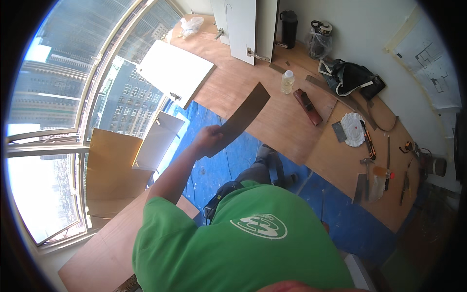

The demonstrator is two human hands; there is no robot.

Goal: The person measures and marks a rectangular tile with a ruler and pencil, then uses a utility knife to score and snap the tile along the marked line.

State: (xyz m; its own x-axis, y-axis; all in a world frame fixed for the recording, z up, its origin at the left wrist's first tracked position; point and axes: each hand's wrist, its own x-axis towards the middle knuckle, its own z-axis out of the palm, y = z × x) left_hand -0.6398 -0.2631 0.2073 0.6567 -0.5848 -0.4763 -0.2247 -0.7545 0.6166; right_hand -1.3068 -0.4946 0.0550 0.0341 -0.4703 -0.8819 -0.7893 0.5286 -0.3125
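Note:
My left hand (208, 140) is closed around the lower part of a long, thin brown strip of board (244, 113). The strip slants up and to the right, above the blue floor sheet and the near edge of the wooden worktop. At the right side of my green shirt, a small skin-coloured patch (325, 226) shows, possibly part of my right hand. Its fingers are hidden by my body. A hand plane (308, 106) and a clear bottle with a white cap (287, 82) stand on the worktop beyond the strip.
On the right of the wooden worktop (272, 124) lie a hammer (368, 168), a utility knife (368, 141), a white cloth (352, 129) and several other tools. A dark bag (343, 78) sits by the wall. White panels (177, 73) and a brown board (112, 168) stand near the windows.

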